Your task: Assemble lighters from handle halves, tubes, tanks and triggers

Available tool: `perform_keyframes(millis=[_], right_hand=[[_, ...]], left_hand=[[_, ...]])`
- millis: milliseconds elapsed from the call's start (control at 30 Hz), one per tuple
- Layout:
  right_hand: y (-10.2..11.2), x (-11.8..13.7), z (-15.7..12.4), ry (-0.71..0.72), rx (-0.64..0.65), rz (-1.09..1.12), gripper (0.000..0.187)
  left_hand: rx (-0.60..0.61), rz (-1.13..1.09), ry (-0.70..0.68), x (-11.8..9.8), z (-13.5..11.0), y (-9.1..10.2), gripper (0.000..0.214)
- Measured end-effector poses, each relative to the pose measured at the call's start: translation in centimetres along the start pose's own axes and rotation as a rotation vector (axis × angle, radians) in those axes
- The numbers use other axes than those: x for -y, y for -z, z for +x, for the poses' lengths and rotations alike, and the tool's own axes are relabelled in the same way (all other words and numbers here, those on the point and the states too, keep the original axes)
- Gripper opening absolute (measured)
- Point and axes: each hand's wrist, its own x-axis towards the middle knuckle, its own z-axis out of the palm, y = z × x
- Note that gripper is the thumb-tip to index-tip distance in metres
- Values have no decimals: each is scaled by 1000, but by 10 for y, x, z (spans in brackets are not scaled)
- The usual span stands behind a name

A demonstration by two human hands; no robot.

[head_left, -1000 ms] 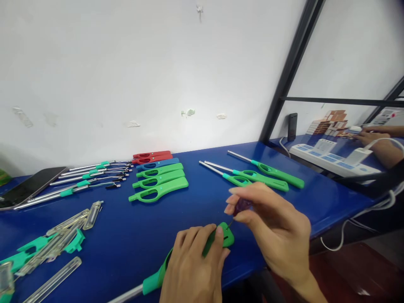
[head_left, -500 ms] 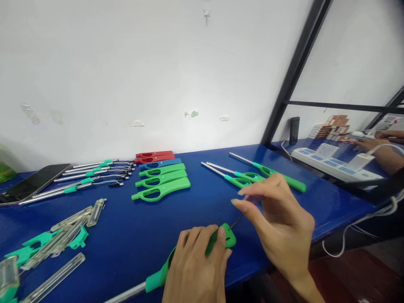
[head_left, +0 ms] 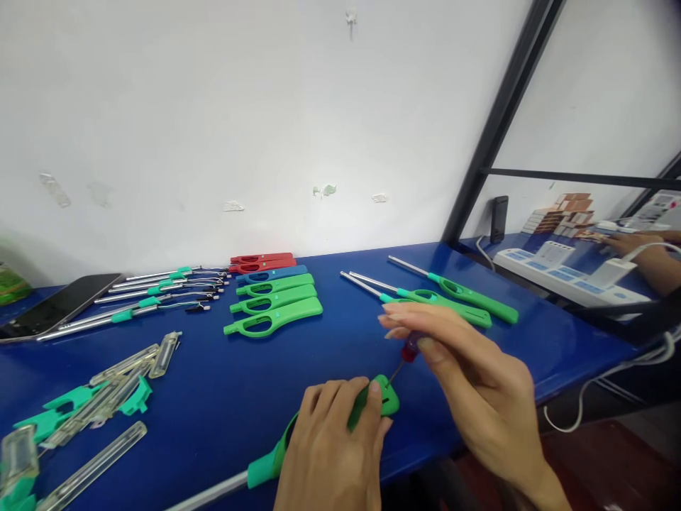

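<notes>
My left hand (head_left: 335, 443) is closed over a green gas lighter (head_left: 384, 394), pressing it to the blue table; its metal tube points to the lower left. In my right hand (head_left: 468, 380) is a small screwdriver with a red-purple handle (head_left: 411, 348), gripped between thumb and fingers. The screwdriver's thin shaft reaches down to the lighter's handle end; the exact contact of its tip is too small to make out. Just beyond my right hand lie several green lighters with metal tubes (head_left: 473, 298).
Handle shells (head_left: 277, 317) in green, blue and red lie in a row. To the left are metal tubes with wires (head_left: 133, 314), clear fuel tanks (head_left: 96, 461), teal parts (head_left: 47, 419) and a phone (head_left: 58, 305). A power strip (head_left: 569, 273) and another person's hand (head_left: 633, 248) are at right.
My right hand's fingers have shifted round the screwdriver, so its handle now shows between them. My left hand and the lighter stay in place; the view has shifted slightly.
</notes>
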Motion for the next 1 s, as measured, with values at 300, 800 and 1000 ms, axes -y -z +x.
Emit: perform_keyframes(millis=[300, 800, 1000], right_hand=[[-2, 3, -2, 52, -103, -88, 27], [0, 7, -2, -4, -23, -24, 38], [-6, 5, -2, 44, -88, -119, 32]], left_hand=[[5, -8, 16, -1, 0, -1, 29], [18, -9, 10, -1, -1, 1, 29], [12, -8, 15, 0, 0, 0, 29]])
